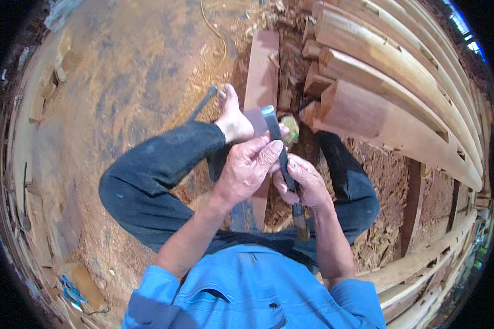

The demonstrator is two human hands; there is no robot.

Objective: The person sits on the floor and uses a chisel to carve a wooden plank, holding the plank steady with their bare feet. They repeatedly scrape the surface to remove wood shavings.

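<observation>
Both of my hands hold a chisel (276, 130) in front of my lap. Its dark blade points away from me with a bright bevelled tip, and its wooden handle (301, 223) comes back toward my body. My left hand (246, 167) pinches the blade between thumb and fingers. Around the lower shank, near the handle, my right hand (306, 182) is closed. Just beyond the left hand, beside my bare foot (234, 119), lies a flat grey slab (253, 122) that looks like a sharpening stone. A yellowish-green lump (291, 129) sits right of the blade; its kind is unclear.
A reddish plank (262, 68) stretches away ahead of me. Long shaped timbers (379, 71) with mortises lie stacked at the right. A dark metal bar (202, 103) is left of my foot. A yellow cord (220, 38) crosses the floor, and wood shavings (376, 236) lie around.
</observation>
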